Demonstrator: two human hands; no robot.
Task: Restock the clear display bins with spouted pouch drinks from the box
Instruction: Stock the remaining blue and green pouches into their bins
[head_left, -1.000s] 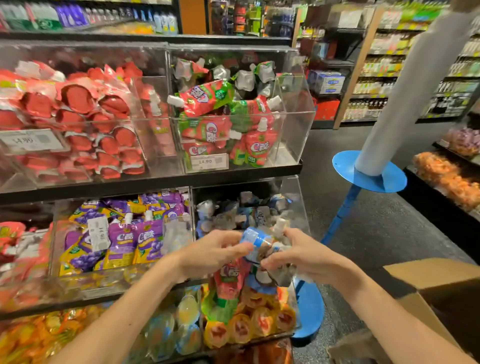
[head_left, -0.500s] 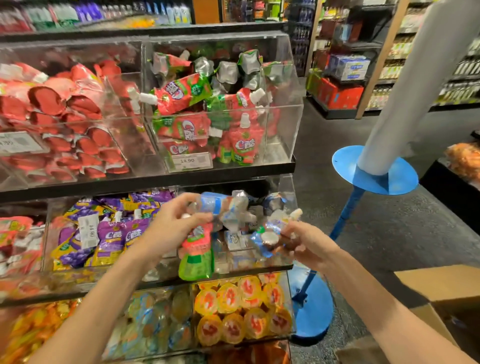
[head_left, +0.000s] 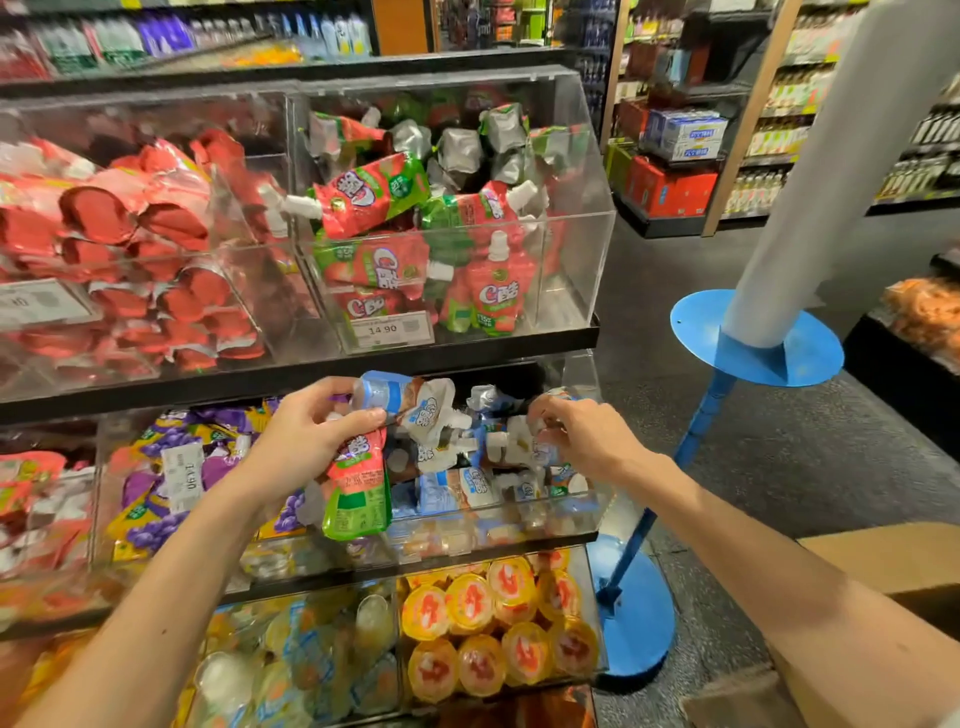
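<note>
The blue-and-white pouch (head_left: 395, 397) is sitting at the mouth of the middle-shelf clear bin (head_left: 467, 535), pinched between the thumb and fingers of the left hand (head_left: 311, 441). The same hand is also gripping a strawberry pouch (head_left: 358, 488), which is hanging toward six o'clock against the bin's front wall. At three o'clock from there, the right hand (head_left: 587, 441) is reaching into the bin's right end, its fingers curling round a second blue pouch (head_left: 550, 457) among the pile of like ones.

These pouches are looking light, soft and sagging, with slick foil skins that are likely to slide against one another. The stiff spout and neck are probably offering the surest hold, and a firm squeeze of the body is likely best avoided. The strawberry one is seemingly belonging in the upper bin (head_left: 571, 249) at twelve o'clock, where matching red-and-green packs are lying.

Grape pouches (head_left: 171, 457) are filling the bin at nine o'clock. The cardboard box (head_left: 883, 561) is waiting at four o'clock, near a blue stand (head_left: 753, 338).
</note>
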